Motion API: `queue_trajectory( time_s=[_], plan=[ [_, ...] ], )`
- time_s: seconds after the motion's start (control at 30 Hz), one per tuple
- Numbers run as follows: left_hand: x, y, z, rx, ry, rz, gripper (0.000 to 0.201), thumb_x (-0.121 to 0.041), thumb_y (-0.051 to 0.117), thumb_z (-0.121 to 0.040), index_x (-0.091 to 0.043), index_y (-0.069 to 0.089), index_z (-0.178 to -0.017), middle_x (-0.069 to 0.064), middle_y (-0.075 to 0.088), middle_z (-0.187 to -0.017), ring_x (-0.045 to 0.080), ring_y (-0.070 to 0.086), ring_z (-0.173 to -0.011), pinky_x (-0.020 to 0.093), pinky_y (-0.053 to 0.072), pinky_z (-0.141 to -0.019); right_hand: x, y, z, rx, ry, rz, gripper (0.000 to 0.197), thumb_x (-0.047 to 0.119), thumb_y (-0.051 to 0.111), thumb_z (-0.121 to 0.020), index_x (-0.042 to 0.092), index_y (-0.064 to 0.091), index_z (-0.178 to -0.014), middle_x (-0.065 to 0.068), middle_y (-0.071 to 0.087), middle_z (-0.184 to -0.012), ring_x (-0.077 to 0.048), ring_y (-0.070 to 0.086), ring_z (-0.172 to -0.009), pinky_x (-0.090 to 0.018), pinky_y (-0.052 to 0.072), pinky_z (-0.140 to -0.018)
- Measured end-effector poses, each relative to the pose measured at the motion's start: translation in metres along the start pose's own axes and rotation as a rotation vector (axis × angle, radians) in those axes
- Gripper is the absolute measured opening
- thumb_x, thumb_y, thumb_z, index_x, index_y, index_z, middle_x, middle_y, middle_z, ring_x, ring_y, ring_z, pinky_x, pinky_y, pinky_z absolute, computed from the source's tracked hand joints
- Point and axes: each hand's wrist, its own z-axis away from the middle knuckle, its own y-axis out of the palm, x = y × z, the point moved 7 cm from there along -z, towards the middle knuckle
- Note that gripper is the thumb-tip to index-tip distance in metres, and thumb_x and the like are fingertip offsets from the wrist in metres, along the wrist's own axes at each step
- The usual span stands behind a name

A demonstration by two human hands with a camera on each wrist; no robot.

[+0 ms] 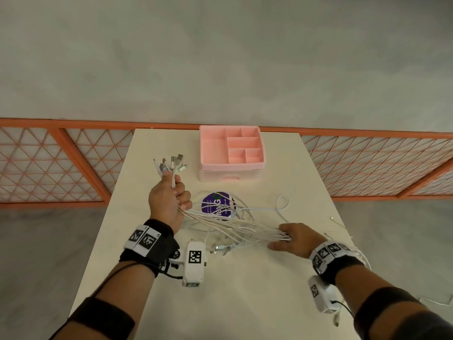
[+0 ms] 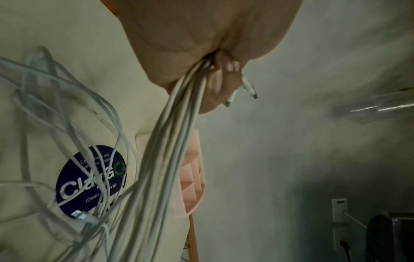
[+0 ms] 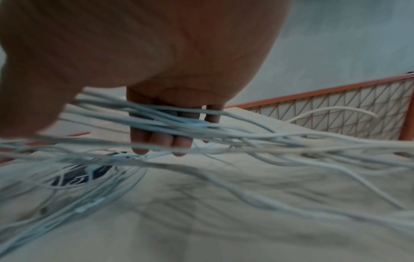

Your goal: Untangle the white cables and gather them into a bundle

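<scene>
Left hand (image 1: 169, 200) is clamped on the white cables (image 1: 228, 222) near the plugs; right hand (image 1: 294, 238) combs them w/ straight fingers. Loops near the sticker (image 1: 217, 204) could snag & knot if pulled fast.

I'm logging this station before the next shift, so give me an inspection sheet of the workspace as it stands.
Surface: cream table, round purple sticker on it.
Job's things: white cables stretched between both hands, loops on the table.
Clutter: pink organizer at the far edge, compartments look empty.
Hands: left hand grips the cables just below their plugs; right hand has straight fingers combing through the strands.
Cables: loose ends trail off the right edge.
Surroundings: orange lattice railing, grey floor.
</scene>
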Motion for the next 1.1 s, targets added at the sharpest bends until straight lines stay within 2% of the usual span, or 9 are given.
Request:
queue_trajectory(
  time_s=[0.17,0.23,0.4,0.63,0.73,0.83,0.9,0.97,1.1],
  plan=[
    [0.011,0.003,0.0,0.008,-0.048,-0.014,0.04,-0.046,0.041,-0.104,-0.019,0.052,-0.077,-0.009,0.029,-0.049,0.006,0.021,-0.036,0.017,0.019,-0.034,-0.031,-0.023,0.001,-0.168,0.143,-0.518,0.049,0.054,0.052,-0.095,0.011,0.071,-0.081,-0.006,0.074,-0.082,-0.022,0.068,-0.078,-0.035,0.051,-0.084],
    [0.013,0.004,0.002,0.022,-0.063,-0.03,0.039,-0.046,0.042,-0.104,-0.019,0.051,-0.077,-0.009,0.029,-0.049,0.006,0.02,-0.036,0.016,0.019,-0.034,-0.047,-0.027,0.001,-0.268,0.235,-0.627,0.042,0.041,0.053,-0.098,0.005,0.069,-0.084,-0.012,0.069,-0.082,-0.024,0.064,-0.072,-0.038,0.055,-0.077],
    [0.02,0.006,0.008,0.043,-0.076,-0.092,0.037,-0.045,0.043,-0.104,-0.017,0.051,-0.08,-0.008,0.029,-0.052,0.006,0.021,-0.038,0.016,0.02,-0.035,-0.087,0.015,-0.004,-0.154,0.445,-0.377,0.011,0.019,0.071,-0.085,0.014,0.064,-0.091,-0.011,0.062,-0.1,-0.027,0.065,-0.071,-0.043,0.062,-0.068],
    [0.028,0.006,0.012,0.054,-0.085,-0.126,0.038,-0.045,0.043,-0.103,-0.016,0.052,-0.08,-0.008,0.03,-0.052,0.006,0.022,-0.038,0.017,0.021,-0.034,-0.102,0.036,0.012,-0.268,0.732,-0.211,0.063,0.009,0.069,-0.081,0.0,0.032,-0.131,-0.026,0.043,-0.133,-0.04,0.056,-0.109,-0.035,0.045,-0.079],
    [0.028,0.005,0.01,0.062,-0.091,-0.125,0.038,-0.047,0.045,-0.102,-0.016,0.051,-0.08,-0.008,0.029,-0.052,0.006,0.022,-0.039,0.018,0.02,-0.035,-0.109,0.037,0.012,-0.255,0.749,-0.137,0.042,0.006,0.058,-0.09,-0.006,0.043,-0.127,-0.026,0.059,-0.123,-0.038,0.059,-0.114,-0.037,0.047,-0.086],
    [0.031,0.008,0.009,0.072,-0.096,-0.132,0.038,-0.047,0.045,-0.102,-0.016,0.051,-0.081,-0.008,0.03,-0.052,0.006,0.022,-0.039,0.017,0.02,-0.035,-0.112,0.034,0.013,-0.147,0.739,-0.107,0.021,0.016,0.064,-0.087,0.002,0.061,-0.102,-0.017,0.066,-0.104,-0.032,0.065,-0.096,-0.033,0.049,-0.076],
    [0.032,0.01,0.008,0.081,-0.092,-0.15,0.038,-0.047,0.045,-0.102,-0.016,0.051,-0.081,-0.008,0.03,-0.052,0.006,0.022,-0.039,0.017,0.02,-0.035,-0.108,0.02,0.011,-0.189,0.701,-0.285,0.011,0.013,0.064,-0.085,0.004,0.059,-0.08,-0.013,0.062,-0.081,-0.027,0.059,-0.072,-0.034,0.048,-0.067],
    [0.032,0.011,0.007,0.081,-0.089,-0.177,0.038,-0.048,0.044,-0.102,-0.016,0.052,-0.082,-0.008,0.03,-0.051,0.006,0.022,-0.038,0.017,0.02,-0.035,-0.096,-0.012,0.01,-0.402,0.584,-0.693,0.017,0.005,0.056,-0.087,0.004,0.054,-0.069,-0.015,0.053,-0.071,-0.023,0.047,-0.058,-0.032,0.041,-0.056],
    [0.035,0.007,0.004,0.058,-0.09,-0.204,0.038,-0.047,0.044,-0.102,-0.015,0.052,-0.082,-0.009,0.031,-0.049,0.006,0.023,-0.038,0.015,0.02,-0.035,-0.063,-0.098,0.023,-0.738,0.227,-1.455,0.007,0.02,0.06,-0.079,0.015,0.056,-0.078,-0.005,0.057,-0.08,-0.014,0.052,-0.057,-0.026,0.039,-0.05]
  ],
)
